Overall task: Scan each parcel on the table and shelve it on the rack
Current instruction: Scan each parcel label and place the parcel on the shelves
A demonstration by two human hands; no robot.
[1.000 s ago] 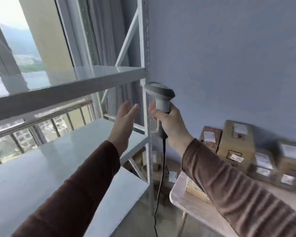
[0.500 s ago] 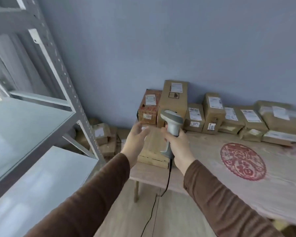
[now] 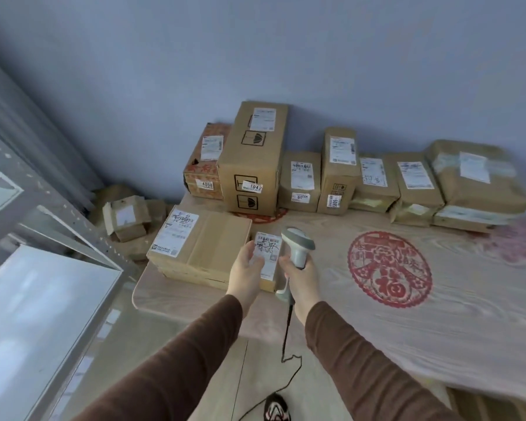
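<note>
Head view: right hand point(image 3: 301, 276) gripping scanner point(image 3: 296, 249); left hand point(image 3: 246, 268), fingers loosely spread, reaching onto small parcel point(image 3: 266, 259) near table point(image 3: 438, 314) edge, grasp unclear. Cord point(image 3: 287, 335) dangling toward foot, possible snag. Half a second earlier, still short of parcel; rack point(image 3: 43, 299) beside, bare.
</note>
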